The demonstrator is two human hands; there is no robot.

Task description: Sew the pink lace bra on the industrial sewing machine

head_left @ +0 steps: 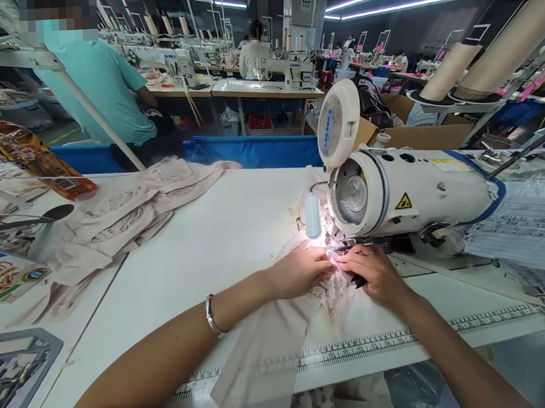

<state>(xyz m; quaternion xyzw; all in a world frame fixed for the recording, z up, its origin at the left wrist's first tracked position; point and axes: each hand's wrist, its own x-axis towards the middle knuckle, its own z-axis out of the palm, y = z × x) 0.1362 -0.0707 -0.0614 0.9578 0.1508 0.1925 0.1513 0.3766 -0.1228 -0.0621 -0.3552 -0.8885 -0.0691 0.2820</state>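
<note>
A pale beige lace-trimmed fabric piece [280, 343] is pinned flat by the left hand [298, 272] and right hand [372, 272] – fingers apparently pressed together – just before the white sewing machine [409, 191], trailing toward the body.

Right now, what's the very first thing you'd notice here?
The big white sewing machine on the right of the table, its little lamp glowing. Just below it, the left hand and right hand press pale lace fabric flat by the needle. More pale cloth is heaped to the left.
</note>
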